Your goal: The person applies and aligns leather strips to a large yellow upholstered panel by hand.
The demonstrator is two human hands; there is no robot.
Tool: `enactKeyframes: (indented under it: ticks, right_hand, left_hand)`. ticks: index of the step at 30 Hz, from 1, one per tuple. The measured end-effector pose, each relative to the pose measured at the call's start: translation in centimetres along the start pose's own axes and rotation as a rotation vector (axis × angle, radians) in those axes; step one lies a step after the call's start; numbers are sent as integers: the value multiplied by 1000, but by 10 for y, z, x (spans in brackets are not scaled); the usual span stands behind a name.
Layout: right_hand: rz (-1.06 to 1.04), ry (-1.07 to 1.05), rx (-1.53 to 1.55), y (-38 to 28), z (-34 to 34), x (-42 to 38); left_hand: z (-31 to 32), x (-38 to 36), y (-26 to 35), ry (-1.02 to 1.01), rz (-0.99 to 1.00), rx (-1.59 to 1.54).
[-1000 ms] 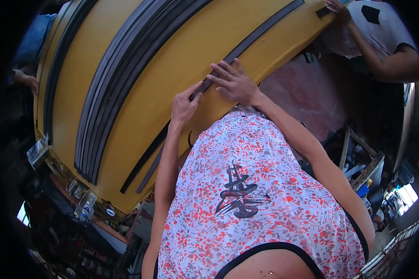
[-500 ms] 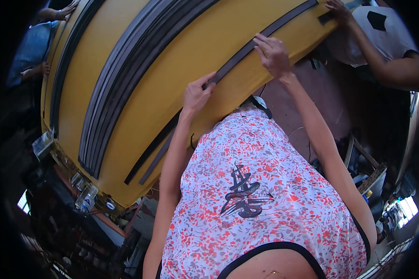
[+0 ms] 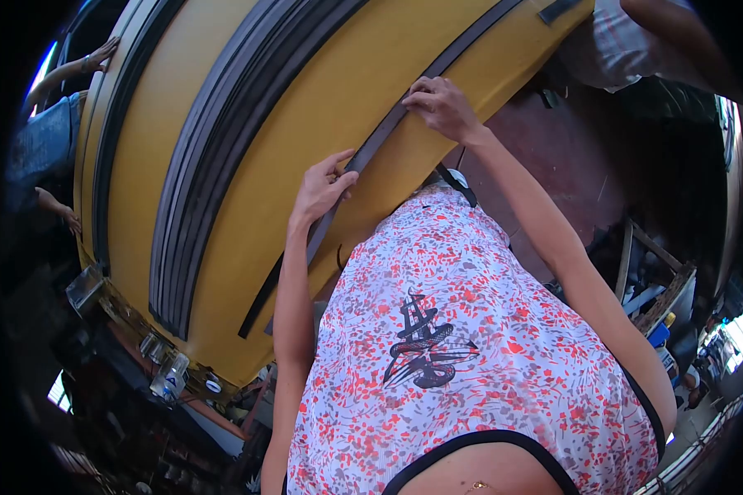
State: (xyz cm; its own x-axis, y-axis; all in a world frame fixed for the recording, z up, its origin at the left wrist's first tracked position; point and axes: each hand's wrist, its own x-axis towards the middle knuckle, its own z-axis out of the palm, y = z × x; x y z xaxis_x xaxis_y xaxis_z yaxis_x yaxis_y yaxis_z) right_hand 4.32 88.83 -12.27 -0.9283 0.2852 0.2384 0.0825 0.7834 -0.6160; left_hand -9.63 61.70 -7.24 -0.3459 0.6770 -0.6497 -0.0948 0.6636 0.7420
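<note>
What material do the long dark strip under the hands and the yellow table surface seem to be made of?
The dark strip looks like rubber or a similar flexible material: matte grey-black, thin, and it follows a long line under the left hand and right hand. The yellow surface looks like painted or laminated board, smooth and evenly coloured; the pictures cannot settle which.

The dark strip [image 3: 388,132] looks like matt, smooth rubber, lying on a yellow counter [image 3: 305,107] with a dull painted finish.
</note>
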Motion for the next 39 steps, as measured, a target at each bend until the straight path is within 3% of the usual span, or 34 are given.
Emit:
enactKeyframes:
  ticks: [4,12,39]
  right_hand:
    - [35,-20,-28,9,-6,-4]
    - [4,-55,-94,19,-13,-9]
    - [-260,-194,-224,28,-22,4]
  left_hand:
    - [-3,-23,-16,-27,-89,-18]
    - [22,-22,-28,179,94,-33]
    - [26,-13,-36,179,132,-20]
